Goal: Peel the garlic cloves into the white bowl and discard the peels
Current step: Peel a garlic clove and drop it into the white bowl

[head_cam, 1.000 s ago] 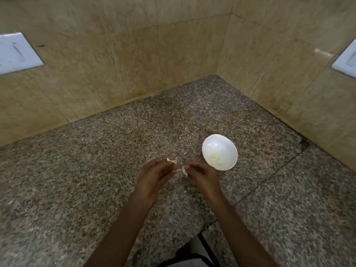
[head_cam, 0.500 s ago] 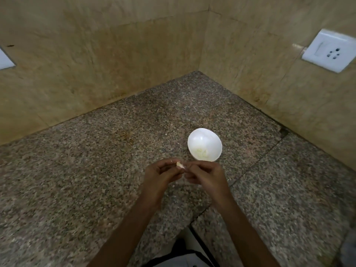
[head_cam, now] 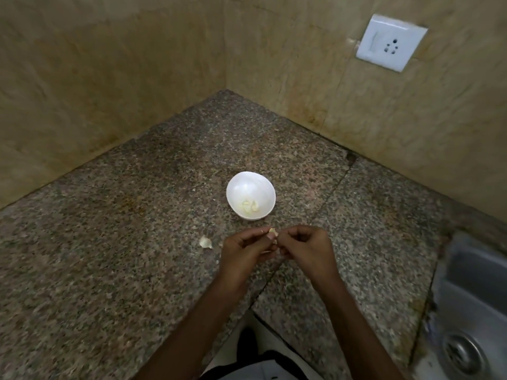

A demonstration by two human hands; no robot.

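Your left hand (head_cam: 244, 250) and right hand (head_cam: 307, 248) both pinch clove (head_cam: 272, 231) in curled fingers (head_cam: 256, 235), just short of bowl (head_cam: 247, 185). Risk: clove may squirt free, land on surface (head_cam: 131, 270) by loose peel (head_cam: 205, 242), if you tug skin too hard.

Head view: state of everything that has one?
white bowl, upright on counter, peeled cloves inside
left hand, pinches the garlic clove
right hand, pinches the garlic clove
garlic clove, held between both hands
pale scrap, loose on counter; peel or clove unclear
wall socket, nothing plugged in
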